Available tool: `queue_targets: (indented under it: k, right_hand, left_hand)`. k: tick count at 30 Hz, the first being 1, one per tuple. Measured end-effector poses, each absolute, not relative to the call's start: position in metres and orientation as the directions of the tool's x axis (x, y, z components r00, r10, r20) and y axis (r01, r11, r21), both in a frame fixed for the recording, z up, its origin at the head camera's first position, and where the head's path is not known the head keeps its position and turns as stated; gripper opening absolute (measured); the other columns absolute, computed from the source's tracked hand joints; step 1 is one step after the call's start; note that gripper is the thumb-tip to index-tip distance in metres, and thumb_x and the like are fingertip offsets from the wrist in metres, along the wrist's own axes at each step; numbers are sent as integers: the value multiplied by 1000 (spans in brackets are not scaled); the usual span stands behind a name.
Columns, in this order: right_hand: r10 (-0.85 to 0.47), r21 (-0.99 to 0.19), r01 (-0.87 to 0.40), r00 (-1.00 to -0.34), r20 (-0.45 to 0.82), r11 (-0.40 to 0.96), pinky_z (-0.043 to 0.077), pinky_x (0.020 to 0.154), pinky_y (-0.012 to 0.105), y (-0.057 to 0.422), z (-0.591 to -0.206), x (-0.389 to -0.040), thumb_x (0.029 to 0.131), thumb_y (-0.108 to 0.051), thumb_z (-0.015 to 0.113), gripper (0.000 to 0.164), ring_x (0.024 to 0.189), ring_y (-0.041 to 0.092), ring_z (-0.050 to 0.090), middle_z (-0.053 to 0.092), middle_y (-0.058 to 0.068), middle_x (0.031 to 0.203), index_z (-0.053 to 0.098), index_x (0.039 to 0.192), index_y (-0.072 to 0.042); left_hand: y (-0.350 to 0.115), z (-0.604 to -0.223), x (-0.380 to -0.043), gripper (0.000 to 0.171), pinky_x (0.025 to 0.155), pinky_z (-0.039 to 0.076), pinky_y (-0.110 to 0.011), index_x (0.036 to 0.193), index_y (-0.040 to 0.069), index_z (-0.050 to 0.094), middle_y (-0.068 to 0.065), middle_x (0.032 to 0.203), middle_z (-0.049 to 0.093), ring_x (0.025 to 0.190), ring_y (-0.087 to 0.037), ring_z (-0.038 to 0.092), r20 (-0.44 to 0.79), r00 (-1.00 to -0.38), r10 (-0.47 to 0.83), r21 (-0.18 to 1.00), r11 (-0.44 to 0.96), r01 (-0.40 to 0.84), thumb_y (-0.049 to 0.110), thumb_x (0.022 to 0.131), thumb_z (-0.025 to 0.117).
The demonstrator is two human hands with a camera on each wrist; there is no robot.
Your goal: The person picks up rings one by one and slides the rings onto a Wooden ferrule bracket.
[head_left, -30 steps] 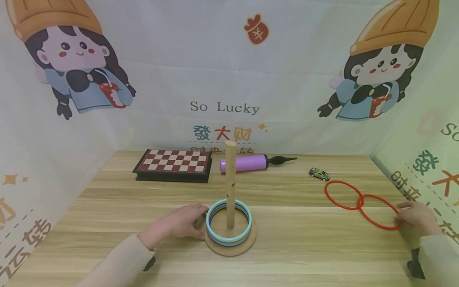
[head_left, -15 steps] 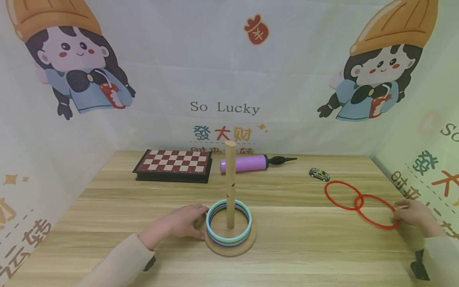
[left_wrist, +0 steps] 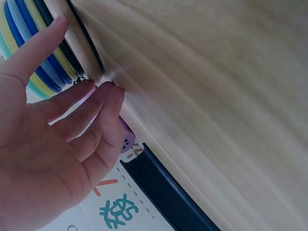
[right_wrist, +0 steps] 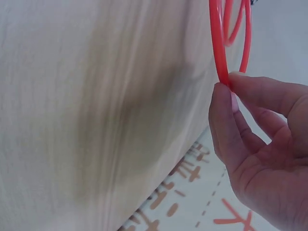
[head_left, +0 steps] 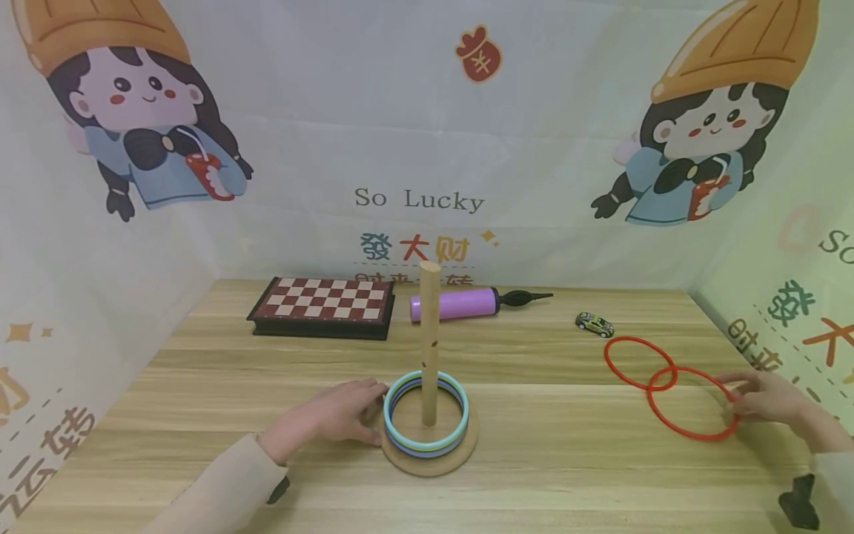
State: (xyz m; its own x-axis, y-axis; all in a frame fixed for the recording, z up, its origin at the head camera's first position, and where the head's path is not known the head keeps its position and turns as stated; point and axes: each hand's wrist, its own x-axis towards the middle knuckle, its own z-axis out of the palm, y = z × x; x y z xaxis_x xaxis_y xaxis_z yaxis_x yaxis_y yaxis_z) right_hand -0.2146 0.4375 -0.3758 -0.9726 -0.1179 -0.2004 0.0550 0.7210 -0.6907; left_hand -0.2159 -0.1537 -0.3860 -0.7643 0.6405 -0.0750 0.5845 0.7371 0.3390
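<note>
In the head view my right hand pinches the near red ring at its right side, thumb against fingertips. This ring overlaps a second red ring lying on the table to its upper left. The right wrist view shows the pinched red ring rising from between thumb and fingers. My left hand rests beside the round wooden base of a ring-toss stand, thumb and fingertips at its rim. From the base rises a wooden post. Several blue, yellow and dark rings are stacked around it, a light-blue ring on top.
A folded checkerboard case lies at the back left of the wooden table. Behind the post is a purple hand pump with a black nozzle. A small toy car sits near the far red ring. Printed cloth surrounds the table.
My right hand has drawn the near red ring slightly left and toward me; it now overlaps the other ring more. The right forearm has shifted right. My left hand stays put.
</note>
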Motion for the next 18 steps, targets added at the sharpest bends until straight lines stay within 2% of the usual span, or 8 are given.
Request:
queue_targets:
  k: [10, 18]
  right_hand:
    - [-303, -774, -97, -945, -127, 626, 50, 62, 31, 411, -372, -218, 76, 7, 51, 36, 69, 15, 56, 51, 13, 84, 42, 108, 22]
    - [-309, -749, -94, -939, -153, 656, 50, 62, 32, 389, -362, -218, 75, 5, 53, 39, 71, 16, 56, 53, 13, 87, 44, 110, 21]
  left_hand:
    - [-154, -386, -216, 67, 81, 41, -39, 121, 0, 45, -7, 105, 52, 96, -22, 49, -72, -762, 643, 344, 733, 586, 31, 69, 73]
    - [-154, -386, -216, 66, 79, 42, -38, 120, 0, 46, -6, 104, 52, 93, -21, 50, -70, -759, 647, 343, 730, 591, 31, 69, 73]
